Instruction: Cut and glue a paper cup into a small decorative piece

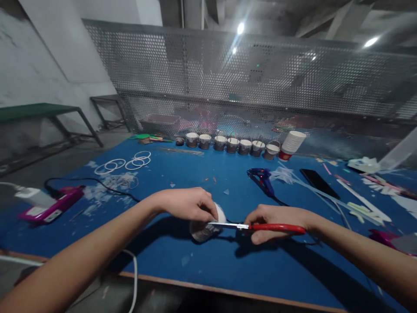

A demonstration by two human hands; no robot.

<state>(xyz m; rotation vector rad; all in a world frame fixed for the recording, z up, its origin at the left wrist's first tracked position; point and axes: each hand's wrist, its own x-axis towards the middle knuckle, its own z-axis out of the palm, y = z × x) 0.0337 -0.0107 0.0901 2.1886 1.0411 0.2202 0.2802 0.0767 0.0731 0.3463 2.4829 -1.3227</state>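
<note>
1. in the centre of the frame, a small cup [199, 232] is held tilted above the blue table [228, 263]; the thumb and forefinger of the left hand [190, 203] are closed on its rim.
2. by the right hand [279, 214], the red-handled scissors [276, 227] are gripped with bent fingers, and the blades are pointed at the cup; whether it is being cut cannot be told.
3. the work on this cup is judged to be partly done. in the upper middle, seven grey-sided cups [232, 146] are lined up and seem to be more advanced. beside them, the stack of white cups [294, 141] seems to be unworked.
4. a blue glue gun [267, 182] is laid right of centre, and white rings [137, 162] are placed at middle left.
5. no brand can be read: the marks on the red cup [285, 155] under the stack and the labels on the magenta power strip [67, 201], at far left, are too small
</note>
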